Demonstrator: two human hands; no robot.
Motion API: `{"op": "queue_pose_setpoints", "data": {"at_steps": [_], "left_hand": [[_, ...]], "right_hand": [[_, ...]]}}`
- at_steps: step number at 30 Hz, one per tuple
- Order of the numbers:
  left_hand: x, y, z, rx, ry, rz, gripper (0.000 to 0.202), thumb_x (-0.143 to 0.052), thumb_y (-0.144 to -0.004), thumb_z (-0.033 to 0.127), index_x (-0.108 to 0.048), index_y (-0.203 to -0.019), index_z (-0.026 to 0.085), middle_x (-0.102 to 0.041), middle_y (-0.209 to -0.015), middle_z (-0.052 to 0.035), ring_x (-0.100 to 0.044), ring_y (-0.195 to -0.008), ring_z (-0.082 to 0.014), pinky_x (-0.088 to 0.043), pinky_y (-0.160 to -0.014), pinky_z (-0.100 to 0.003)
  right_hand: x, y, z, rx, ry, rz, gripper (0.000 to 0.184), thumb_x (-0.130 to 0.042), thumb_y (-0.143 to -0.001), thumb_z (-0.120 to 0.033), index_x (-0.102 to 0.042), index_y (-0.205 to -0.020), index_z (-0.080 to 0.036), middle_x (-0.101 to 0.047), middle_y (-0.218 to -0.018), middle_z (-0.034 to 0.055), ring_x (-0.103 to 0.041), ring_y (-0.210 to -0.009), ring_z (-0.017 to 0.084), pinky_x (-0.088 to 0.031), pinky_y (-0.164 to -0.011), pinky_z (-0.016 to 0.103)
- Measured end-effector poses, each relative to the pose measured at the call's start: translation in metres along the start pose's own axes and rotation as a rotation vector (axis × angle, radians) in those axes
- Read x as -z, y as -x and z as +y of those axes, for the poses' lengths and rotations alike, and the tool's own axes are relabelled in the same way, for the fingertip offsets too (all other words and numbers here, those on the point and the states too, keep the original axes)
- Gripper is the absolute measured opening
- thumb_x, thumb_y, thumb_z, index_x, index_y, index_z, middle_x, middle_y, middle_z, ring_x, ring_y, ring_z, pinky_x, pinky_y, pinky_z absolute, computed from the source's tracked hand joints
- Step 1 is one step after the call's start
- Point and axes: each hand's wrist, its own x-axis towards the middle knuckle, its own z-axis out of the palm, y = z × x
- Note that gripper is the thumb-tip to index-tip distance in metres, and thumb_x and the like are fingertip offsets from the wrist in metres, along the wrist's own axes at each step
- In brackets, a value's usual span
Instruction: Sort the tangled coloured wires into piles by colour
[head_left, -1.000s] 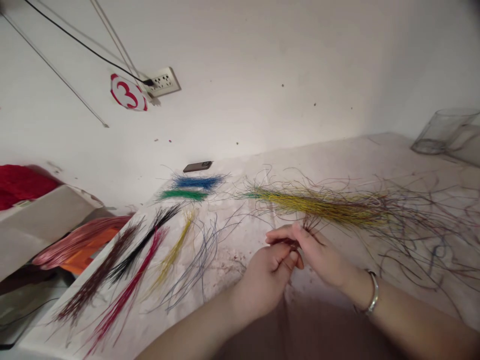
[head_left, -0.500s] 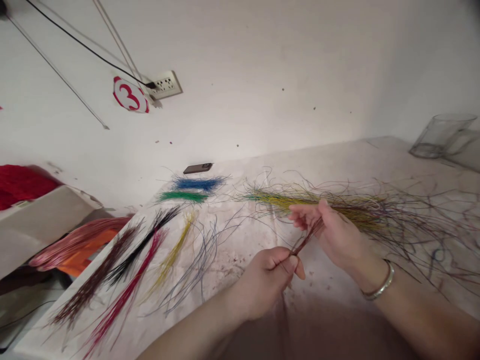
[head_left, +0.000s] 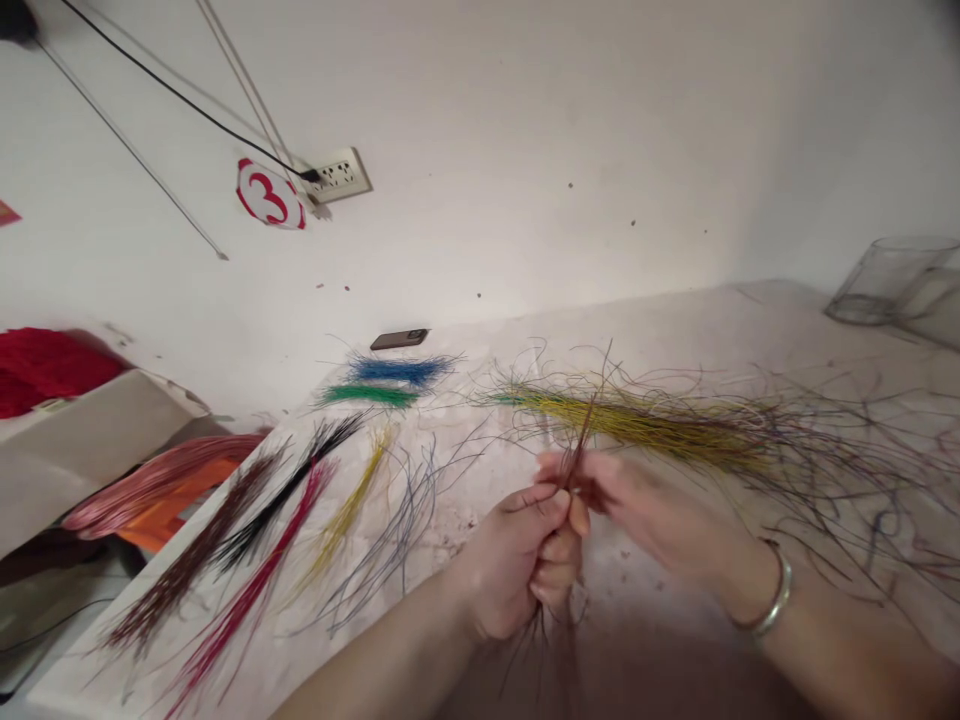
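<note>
My left hand is closed round a thin bundle of brown wires. The wires stand up above the fist, tilted slightly right, and dark loose ends stick out below it. My right hand is against the bundle just above the left thumb, blurred by motion. Its fingers look stretched out, with the fingertips partly hidden behind the wires. Behind the hands lies a long pile of yellow wires, tangled with other colours towards the right.
Sorted bundles lie on the left of the table: blue, green, black, brown, red, yellow and grey-blue wires. A phone lies near the wall. A clear jug stands far right.
My left hand has turned into an upright fist, so the brown bundle now points upward. My right hand has moved left and slightly down, close against the left hand.
</note>
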Motion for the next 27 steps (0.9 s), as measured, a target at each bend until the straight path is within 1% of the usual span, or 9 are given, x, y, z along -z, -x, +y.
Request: {"op": "queue_pose_setpoints", "data": {"at_steps": [1,3,5,8,11,14,18,23,27], "left_hand": [[0.0,0.0,0.0,0.009,0.003,-0.006,0.028,-0.06,-0.084,0.04,-0.047,-0.074,0.018,-0.025,-0.048,0.0107,-0.011,-0.039,-0.0031,-0.007,-0.037,-0.017],[0.0,-0.001,-0.002,0.013,-0.007,-0.02,0.03,-0.058,-0.085,0.043,-0.047,-0.074,0.017,-0.026,-0.048,0.0104,-0.012,-0.039,-0.0031,-0.007,-0.037,-0.017],[-0.002,-0.001,-0.005,0.01,-0.031,-0.029,0.032,-0.056,-0.087,0.046,-0.048,-0.076,0.017,-0.025,-0.048,0.0105,-0.013,-0.039,-0.0035,-0.008,-0.037,-0.017],[-0.003,-0.002,-0.008,0.018,-0.05,-0.039,0.03,-0.055,-0.087,0.045,-0.049,-0.077,0.018,-0.024,-0.048,0.0105,-0.012,-0.039,-0.0039,-0.009,-0.038,-0.018],[-0.003,-0.003,-0.01,0.042,-0.05,-0.041,0.028,-0.055,-0.088,0.042,-0.05,-0.076,0.017,-0.025,-0.05,0.0098,-0.012,-0.04,-0.004,-0.008,-0.039,-0.018],[-0.003,-0.004,-0.013,0.048,-0.071,-0.053,0.028,-0.054,-0.089,0.041,-0.053,-0.076,0.015,-0.025,-0.051,0.0094,-0.012,-0.04,-0.0042,-0.007,-0.039,-0.02],[-0.003,-0.004,-0.014,0.059,-0.108,-0.055,0.031,-0.054,-0.089,0.042,-0.055,-0.076,0.014,-0.025,-0.05,0.0093,-0.011,-0.041,-0.0046,-0.007,-0.039,-0.021],[-0.004,-0.003,-0.014,0.063,-0.136,-0.061,0.032,-0.053,-0.09,0.043,-0.057,-0.076,0.014,-0.023,-0.048,0.0096,-0.01,-0.041,-0.005,-0.007,-0.04,-0.021],[-0.003,-0.003,-0.015,0.09,-0.154,-0.077,0.033,-0.051,-0.091,0.043,-0.057,-0.076,0.014,-0.021,-0.047,0.01,-0.01,-0.041,-0.0054,-0.007,-0.039,-0.021]], "right_hand": [[-0.009,0.003,0.0,-0.021,0.031,-0.042,0.035,-0.049,-0.088,-0.048,-0.065,-0.114,-0.03,-0.066,-0.114,0.0028,-0.058,-0.109,0.022,-0.046,-0.095,0.039],[-0.019,0.006,0.0,-0.058,0.078,-0.041,0.033,-0.048,-0.089,-0.047,-0.065,-0.114,-0.034,-0.068,-0.105,0.0007,-0.062,-0.095,0.019,-0.05,-0.086,0.035],[-0.023,0.006,0.002,-0.052,0.076,-0.006,0.032,-0.045,-0.09,-0.05,-0.07,-0.103,-0.035,-0.069,-0.092,0.0007,-0.062,-0.082,0.018,-0.051,-0.079,0.034],[-0.025,0.003,0.004,-0.004,-0.137,0.068,0.036,-0.046,-0.089,-0.052,-0.069,-0.077,-0.027,-0.066,-0.078,0.0028,-0.061,-0.089,0.02,-0.048,-0.084,0.035],[-0.026,0.002,0.005,-0.04,-0.391,0.135,0.044,-0.044,-0.09,-0.051,-0.056,-0.06,-0.021,-0.063,-0.072,0.0039,-0.06,-0.087,0.02,-0.047,-0.08,0.034],[-0.024,0.002,0.004,-0.065,-0.535,0.152,0.045,-0.045,-0.09,-0.049,-0.047,-0.056,-0.02,-0.059,-0.069,0.0018,-0.057,-0.078,0.017,-0.045,-0.077,0.033],[-0.018,0.001,-0.003,-0.094,-0.649,0.214,0.048,-0.044,-0.091,-0.049,-0.038,-0.052,-0.02,-0.045,-0.057,-0.0015,-0.053,-0.067,0.016,-0.043,-0.07,0.032],[-0.008,-0.002,-0.013,-0.142,-0.811,0.266,0.049,-0.047,-0.09,-0.045,-0.035,-0.051,-0.02,-0.032,-0.05,-0.0041,-0.04,-0.051,0.012,-0.043,-0.06,0.03],[0.003,-0.005,-0.017,-0.16,-0.903,0.306,0.048,-0.047,-0.091,-0.043,-0.034,-0.051,-0.019,-0.027,-0.05,-0.0052,-0.032,-0.048,0.01,-0.041,-0.053,0.027]]}}
